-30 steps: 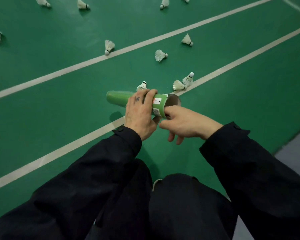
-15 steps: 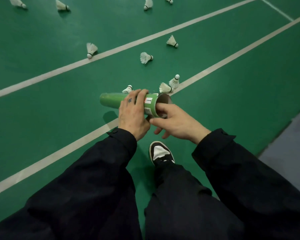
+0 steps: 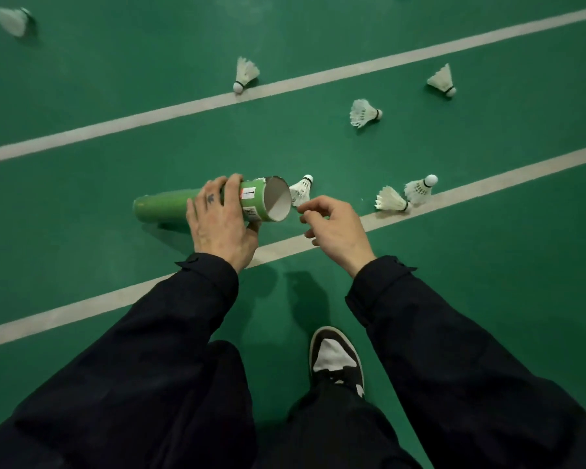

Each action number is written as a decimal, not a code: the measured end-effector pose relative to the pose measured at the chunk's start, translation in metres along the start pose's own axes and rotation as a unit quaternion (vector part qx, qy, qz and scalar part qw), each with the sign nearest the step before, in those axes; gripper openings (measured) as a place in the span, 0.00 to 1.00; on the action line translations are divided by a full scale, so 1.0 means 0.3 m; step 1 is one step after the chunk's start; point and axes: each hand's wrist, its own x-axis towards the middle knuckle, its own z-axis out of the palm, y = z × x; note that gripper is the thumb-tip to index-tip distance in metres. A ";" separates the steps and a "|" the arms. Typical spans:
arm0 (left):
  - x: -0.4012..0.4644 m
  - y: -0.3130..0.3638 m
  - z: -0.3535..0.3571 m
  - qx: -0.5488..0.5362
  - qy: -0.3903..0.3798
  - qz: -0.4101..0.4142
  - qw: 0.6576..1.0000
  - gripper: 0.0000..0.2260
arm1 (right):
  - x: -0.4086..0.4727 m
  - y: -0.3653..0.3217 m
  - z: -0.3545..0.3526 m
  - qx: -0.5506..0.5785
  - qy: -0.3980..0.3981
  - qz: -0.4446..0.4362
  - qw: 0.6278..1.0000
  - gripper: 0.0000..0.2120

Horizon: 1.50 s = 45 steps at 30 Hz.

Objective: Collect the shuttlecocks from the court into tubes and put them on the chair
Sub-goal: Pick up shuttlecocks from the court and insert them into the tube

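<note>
My left hand (image 3: pixel 222 221) grips a green shuttlecock tube (image 3: pixel 170 206) and holds it level above the court, its open mouth facing right. My right hand (image 3: pixel 332 228) hovers just right of the mouth, holding nothing, with fingers loosely curled and thumb and forefinger near each other. Just beyond those fingertips a white shuttlecock (image 3: pixel 301 190) rests on the floor. Two more shuttlecocks (image 3: pixel 391 199) (image 3: pixel 420 187) lie together on the near white line to the right. The inside of the tube is too dark to see.
Farther off lie several more shuttlecocks: one (image 3: pixel 364 113) between the lines, one (image 3: pixel 442 81) at the right, one (image 3: pixel 246 74) on the far line, and a blurred one (image 3: pixel 12 20) at top left. My shoe (image 3: pixel 337 360) stands on the green floor below my hands.
My right hand has come off the tube's mouth and moved right toward the nearest shuttlecock. The view has moved forward and lower, so the shuttlecocks appear closer.
</note>
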 end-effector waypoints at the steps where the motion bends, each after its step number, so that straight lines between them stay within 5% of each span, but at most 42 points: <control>1: 0.019 -0.002 0.010 0.002 0.004 -0.005 1.000 0.35 | 0.044 0.012 0.012 -0.031 -0.006 -0.006 0.999 0.10; 5: 0.077 -0.007 0.046 0.014 0.011 -0.022 1.000 0.36 | 0.208 0.061 0.061 -0.228 -0.061 -0.058 0.970 0.15; 11: 0.066 -0.035 0.075 0.016 0.003 -0.021 1.000 0.37 | 0.392 0.186 0.151 -0.491 -0.131 -0.089 0.857 0.23; 15: 0.057 -0.055 0.063 0.008 -0.003 -0.013 1.000 0.40 | 0.423 0.207 0.135 -0.444 0.002 -0.135 0.886 0.14; 18: 0.068 -0.054 0.058 -0.002 0.008 -0.024 1.000 0.39 | 0.363 0.127 0.064 -0.103 0.136 -0.053 0.984 0.11; 20: 0.079 -0.051 0.055 -0.006 0.016 -0.030 0.999 0.39 | 0.275 0.044 -0.004 0.133 0.160 -0.048 0.977 0.09; 22: 0.089 -0.037 0.050 -0.011 0.022 -0.035 0.999 0.38 | 0.176 -0.014 -0.051 0.196 0.138 -0.108 0.965 0.13; 28: 0.074 0.060 0.033 -0.042 0.035 0.012 0.998 0.37 | 0.065 -0.021 -0.016 0.055 0.091 -0.204 0.973 0.09; 33: 0.065 0.107 0.009 -0.066 0.048 0.020 0.996 0.35 | 0.034 -0.028 -0.018 -0.226 0.151 -0.348 0.897 0.12; 35: 0.061 0.111 0.000 -0.069 0.051 0.023 0.996 0.36 | 0.016 -0.038 -0.041 -0.236 0.178 -0.365 0.883 0.12; 39: 0.051 0.119 -0.012 -0.068 0.052 0.042 0.995 0.36 | -0.011 -0.075 -0.072 -0.197 0.022 -0.365 0.910 0.15; 42: 0.038 0.134 -0.020 -0.062 0.052 0.071 0.994 0.36 | -0.013 -0.118 -0.067 -0.272 -0.141 -0.206 0.929 0.19; 45: 0.023 0.143 -0.023 -0.062 0.040 0.094 0.993 0.35 | 0.015 -0.160 -0.063 -0.183 -0.282 -0.074 0.939 0.26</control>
